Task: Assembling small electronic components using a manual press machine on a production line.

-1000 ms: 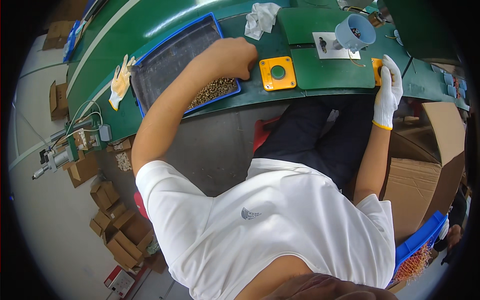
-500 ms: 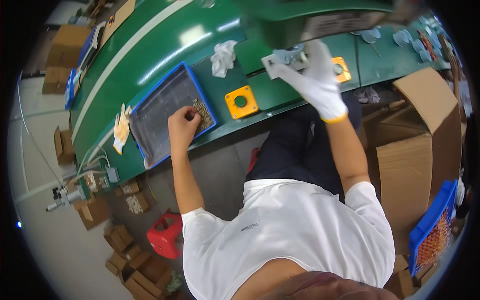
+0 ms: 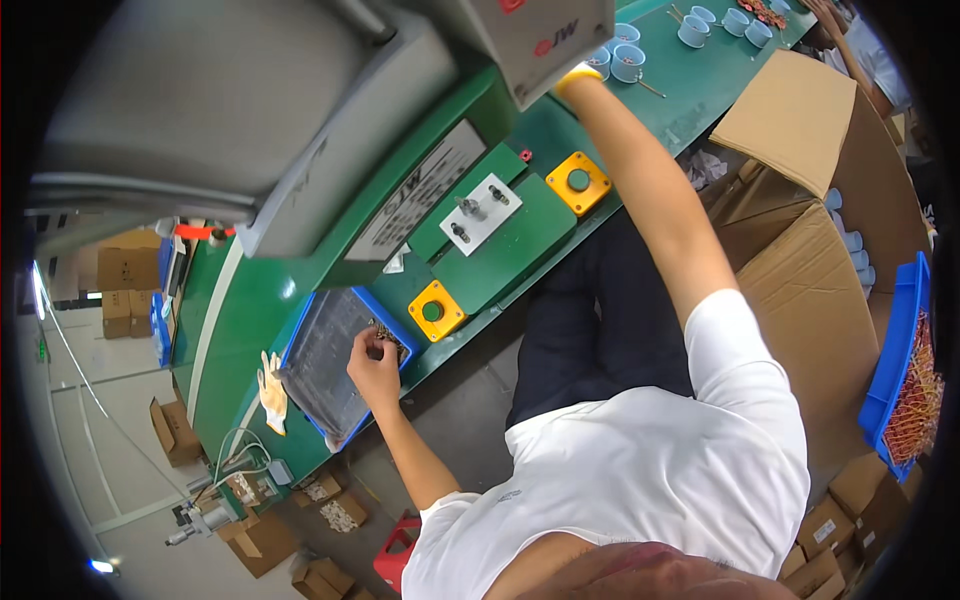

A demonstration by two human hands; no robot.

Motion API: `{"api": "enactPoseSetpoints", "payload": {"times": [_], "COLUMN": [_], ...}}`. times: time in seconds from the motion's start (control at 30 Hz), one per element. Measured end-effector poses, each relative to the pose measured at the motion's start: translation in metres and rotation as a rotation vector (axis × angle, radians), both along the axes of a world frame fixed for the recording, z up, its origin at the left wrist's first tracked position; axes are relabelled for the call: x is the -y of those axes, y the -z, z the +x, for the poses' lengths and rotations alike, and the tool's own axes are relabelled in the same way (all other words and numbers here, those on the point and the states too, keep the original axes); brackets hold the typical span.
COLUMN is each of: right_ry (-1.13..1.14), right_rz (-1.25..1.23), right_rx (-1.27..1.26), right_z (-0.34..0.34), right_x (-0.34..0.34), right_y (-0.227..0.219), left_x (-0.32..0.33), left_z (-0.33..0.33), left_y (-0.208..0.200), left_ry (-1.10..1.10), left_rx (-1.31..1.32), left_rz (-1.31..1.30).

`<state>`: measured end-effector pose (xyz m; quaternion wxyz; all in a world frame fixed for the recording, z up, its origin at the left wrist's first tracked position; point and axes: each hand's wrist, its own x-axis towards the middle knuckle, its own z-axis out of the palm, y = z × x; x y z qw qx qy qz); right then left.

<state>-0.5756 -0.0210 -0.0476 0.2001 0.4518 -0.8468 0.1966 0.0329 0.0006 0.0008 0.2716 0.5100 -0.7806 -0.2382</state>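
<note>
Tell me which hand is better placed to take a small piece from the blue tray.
Probably the left hand: it is at the blue tray, curled beside the small pieces. The right forearm stretches away from the tray, with the right hand hidden behind the machine.

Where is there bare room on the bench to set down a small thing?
The board is bare between the two yellow buttons, nearer the person than the white plate. The bench is free between the right forearm and the cups. Crowded: the right end of the tray, with small bits and the left hand.
</note>
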Motion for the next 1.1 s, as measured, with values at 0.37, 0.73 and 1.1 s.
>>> {"api": "enactPoseSetpoints", "payload": {"times": [0.37,0.73,1.1], "right_ry": [0.085,0.042,-0.515], "right_rz": [-0.013,-0.772,-0.523], "right_rx": [0.297,0.369,0.544], "right_z": [0.108,0.086,0.306], "right_x": [-0.102,-0.186,-0.134], "right_y": [-0.147,-0.059,-0.131], "left_x": [0.006,-0.004,-0.009], "left_z": [0.036,0.002,0.017], "left_y": [0.030,-0.010,-0.010], "left_ry": [0.014,0.177,0.084], "left_rx": [0.004,0.134,0.093], "left_rz": [0.015,-0.084,0.077]}}
